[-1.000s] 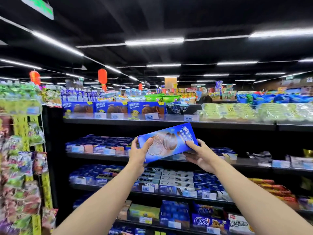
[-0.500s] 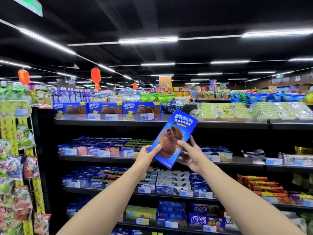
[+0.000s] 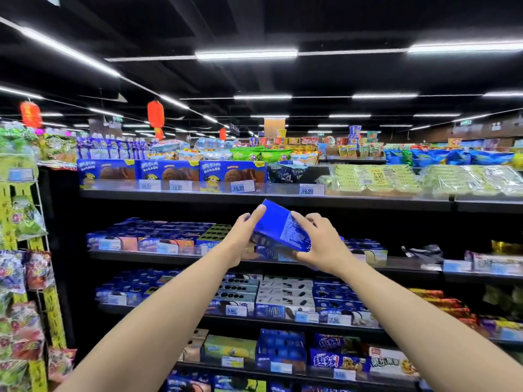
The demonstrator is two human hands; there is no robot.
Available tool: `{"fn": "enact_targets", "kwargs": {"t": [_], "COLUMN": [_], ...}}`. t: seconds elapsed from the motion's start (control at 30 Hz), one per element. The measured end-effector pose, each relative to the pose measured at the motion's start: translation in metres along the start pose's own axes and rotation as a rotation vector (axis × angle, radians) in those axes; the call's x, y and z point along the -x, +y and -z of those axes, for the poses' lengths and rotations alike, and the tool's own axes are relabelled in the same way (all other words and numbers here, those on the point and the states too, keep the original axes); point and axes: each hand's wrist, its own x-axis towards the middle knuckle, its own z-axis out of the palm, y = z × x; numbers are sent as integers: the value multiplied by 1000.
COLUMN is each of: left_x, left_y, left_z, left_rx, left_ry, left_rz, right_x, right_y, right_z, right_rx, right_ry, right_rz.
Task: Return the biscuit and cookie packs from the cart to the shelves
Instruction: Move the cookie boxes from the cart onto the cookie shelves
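Gripping a blue box (image 3: 278, 229) (tilted) — left hand (image 3: 244, 236) and right hand (image 3: 321, 246), both curled.

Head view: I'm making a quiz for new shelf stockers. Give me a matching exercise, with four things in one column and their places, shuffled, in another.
Things
1. blue box
2. red lantern
3. pale green packs
4. snack bags

Places
A. hung on the yellow rack, far left
B. on the top shelf, right part
C. held by the left hand and right hand
D. hanging from the ceiling

Pairs: 1-C, 2-D, 3-B, 4-A.
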Motion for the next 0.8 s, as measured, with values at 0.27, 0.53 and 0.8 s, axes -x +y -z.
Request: {"fn": "enact_targets", "kwargs": {"t": [0.27, 0.53, 0.8], "left_x": [-19, -26, -22], "left_y": [-40, -75, -51], "left_z": [16, 39, 55], "left_rx": [122, 208, 125], "left_ry": [-143, -231, -460], "left_rz": [-101, -67, 28], "right_x": [16, 35, 20], "right_y": [25, 62, 76], "right_z": [-28, -55, -34], "right_rx": [-62, -1375, -1558], "right_ry": [35, -355, -216], "right_rz": [17, -1109, -885]}}
